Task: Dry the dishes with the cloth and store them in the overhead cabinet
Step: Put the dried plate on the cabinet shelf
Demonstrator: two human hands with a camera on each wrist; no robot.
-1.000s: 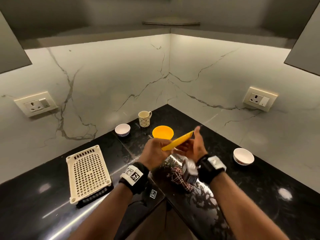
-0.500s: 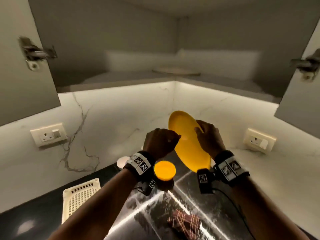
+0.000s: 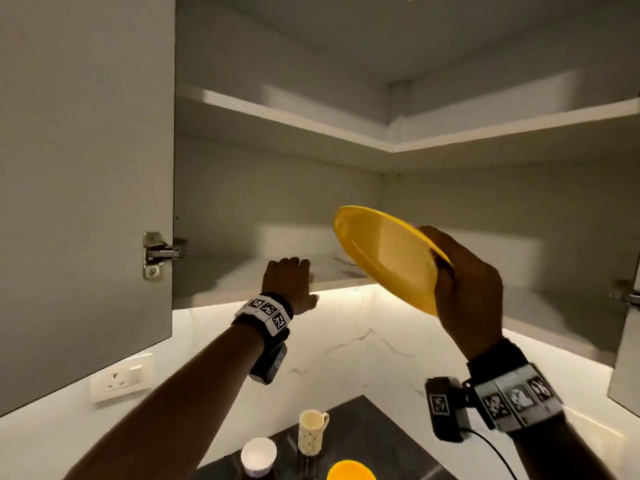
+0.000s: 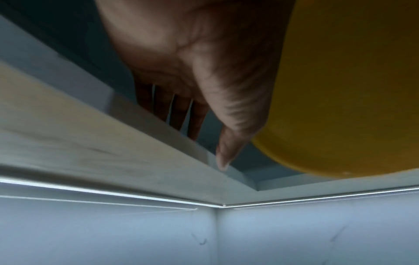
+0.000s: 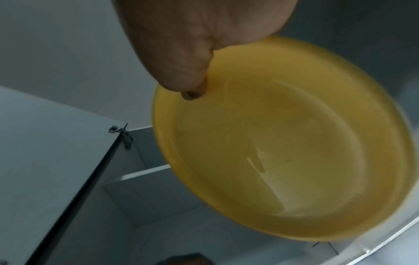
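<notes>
**Yellow plate held up at the open cabinet**

My right hand (image 3: 467, 289) has the grip on the yellow plate (image 3: 388, 261). Thumb on the upper face near the rim, fingers curled behind the edge; wrist view shows the thumb tip pressing just inside the rim. Plate tilted, its far edge raised and pointing left and away from the grip, in front of the cabinet opening.

Left of the grip and a little farther out: my left hand (image 3: 289, 284), holding nothing. Fingers (image 4: 179, 111) straight and slightly spread, reaching over the front edge of the lower shelf (image 3: 242, 289). Whether they touch the shelf, I cannot tell. From the left wrist view the plate's underside sits just beside the thumb, apart from it.

Below the grip, down on the dark tabletop (image 3: 381, 427): a cream dotted mug (image 3: 311, 433), a small white bowl (image 3: 258, 457) left of it, and a yellow bowl (image 3: 350, 471) at the bottom edge of view.

Beyond the grip: overhead cabinet (image 3: 277, 202), its left door (image 3: 86, 185) swung open, hinge (image 3: 161, 254) showing. On the lower shelf behind the plate, a pale rim of something, mostly hidden. Upper shelf (image 3: 294, 112) farther up and back.
</notes>
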